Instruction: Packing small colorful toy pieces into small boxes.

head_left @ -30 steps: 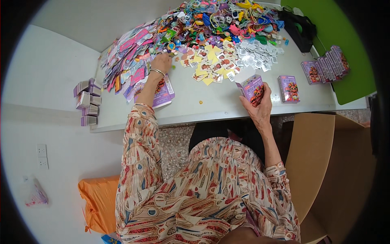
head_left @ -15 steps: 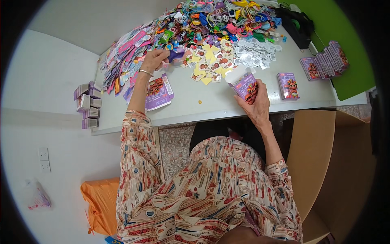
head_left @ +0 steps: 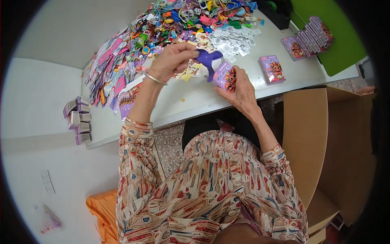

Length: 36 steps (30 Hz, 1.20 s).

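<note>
My left hand [head_left: 172, 63] pinches a limp, glossy purple piece [head_left: 206, 58] of thin material, perhaps a deflated balloon. Its lower end hangs beside the top of a small purple carton [head_left: 224, 78]. My right hand [head_left: 242, 91] grips that carton, which has a printed red-haired cartoon figure and is tilted above the front of the white table [head_left: 170, 99]. Whether its top flap stands open is partly hidden by the purple piece. A matching carton [head_left: 272, 70] lies to the right of my right hand. Under my left forearm sits a partly hidden purple printed carton [head_left: 126, 99].
Small colourful toys [head_left: 178, 24] heap along the back, with white paper slips [head_left: 233, 38] and cards in front. Pink packets [head_left: 107, 65] pile left, near stacked cartons [head_left: 79, 120]. More cartons [head_left: 313, 38] stand by a green panel [head_left: 337, 36]. A large cardboard box [head_left: 304, 142] is at lower right.
My left hand has carried the purple piece rightward to the carton in my right hand. My view has shifted, so the table appears moved left and turned a little.
</note>
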Motion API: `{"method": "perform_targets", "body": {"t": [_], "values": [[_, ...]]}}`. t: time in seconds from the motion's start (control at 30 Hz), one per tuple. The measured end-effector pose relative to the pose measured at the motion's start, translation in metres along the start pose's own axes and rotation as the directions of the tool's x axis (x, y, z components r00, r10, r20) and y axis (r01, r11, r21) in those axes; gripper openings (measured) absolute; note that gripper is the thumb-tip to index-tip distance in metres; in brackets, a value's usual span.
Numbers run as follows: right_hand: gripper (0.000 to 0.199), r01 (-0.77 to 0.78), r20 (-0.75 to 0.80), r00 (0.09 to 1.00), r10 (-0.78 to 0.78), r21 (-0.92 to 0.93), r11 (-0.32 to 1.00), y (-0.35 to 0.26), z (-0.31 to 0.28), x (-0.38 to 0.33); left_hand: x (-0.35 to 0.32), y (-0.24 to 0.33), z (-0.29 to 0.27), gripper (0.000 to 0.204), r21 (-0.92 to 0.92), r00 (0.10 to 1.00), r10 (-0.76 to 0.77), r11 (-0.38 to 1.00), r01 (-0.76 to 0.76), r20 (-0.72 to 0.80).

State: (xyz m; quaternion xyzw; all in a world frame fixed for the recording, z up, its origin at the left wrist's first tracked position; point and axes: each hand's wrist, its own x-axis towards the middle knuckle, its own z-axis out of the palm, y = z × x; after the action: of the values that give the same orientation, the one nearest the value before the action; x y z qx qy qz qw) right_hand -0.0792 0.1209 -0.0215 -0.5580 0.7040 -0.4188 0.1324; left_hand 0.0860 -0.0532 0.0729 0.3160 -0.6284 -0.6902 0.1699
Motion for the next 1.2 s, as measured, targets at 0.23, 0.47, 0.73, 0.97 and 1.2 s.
{"method": "perform_targets", "body": {"t": [0.23,0.47,0.73,0.97,1.2], "values": [[0.081,-0.019,-0.024,1.000,0.020,0.047,0.999,0.000,-0.007,-0.007,0.014,-0.041,0.045,0.012,0.366,0.908,0.396,0.873,-0.324,-0.141],[0.080,-0.019,-0.055,0.998,0.023,0.055,0.998,0.002,-0.007,-0.010,-0.005,-0.045,0.066,0.010,0.725,0.782,0.624,0.530,-0.439,0.017],[0.078,0.084,-0.098,0.992,-0.085,-0.012,0.996,0.004,-0.005,-0.013,0.008,-0.055,0.041,0.017,0.719,0.828,0.506,0.479,-0.503,0.242],[0.078,0.028,-0.059,0.998,-0.026,0.029,0.999,0.001,-0.005,-0.013,0.018,-0.034,0.065,0.024,0.655,0.860,0.506,0.672,-0.345,-0.065],[0.078,0.004,-0.054,0.999,-0.001,0.057,0.998,0.000,-0.006,-0.015,-0.001,-0.027,0.079,0.021,0.773,0.801,0.574,0.428,-0.469,0.168]]}}
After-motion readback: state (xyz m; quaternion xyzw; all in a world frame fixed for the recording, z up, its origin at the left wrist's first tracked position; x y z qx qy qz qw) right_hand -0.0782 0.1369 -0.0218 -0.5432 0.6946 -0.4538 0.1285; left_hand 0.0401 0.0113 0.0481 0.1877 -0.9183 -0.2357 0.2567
